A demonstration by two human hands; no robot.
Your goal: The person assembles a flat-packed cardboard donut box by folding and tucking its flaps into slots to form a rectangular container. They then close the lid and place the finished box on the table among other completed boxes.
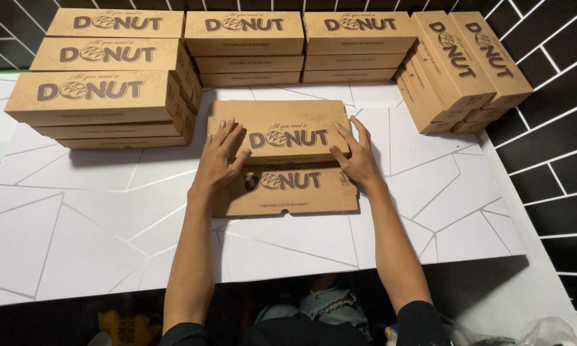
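Centrally, left hand (221, 157) and right hand (357, 156) lie flat, fingers spread, on folded box lid (288, 131); stacked boxes (96, 96) at 10 o'clock.

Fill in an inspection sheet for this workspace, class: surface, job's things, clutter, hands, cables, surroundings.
Surface: white table with thin angular lines.
Job's things: flat brown cardboard box resting on a second box.
Clutter: stacks of like boxes at left, back and right.
Hands: left hand and right hand, both flat on the top box.
Cables: nothing seen.
Surroundings: black tiled wall.
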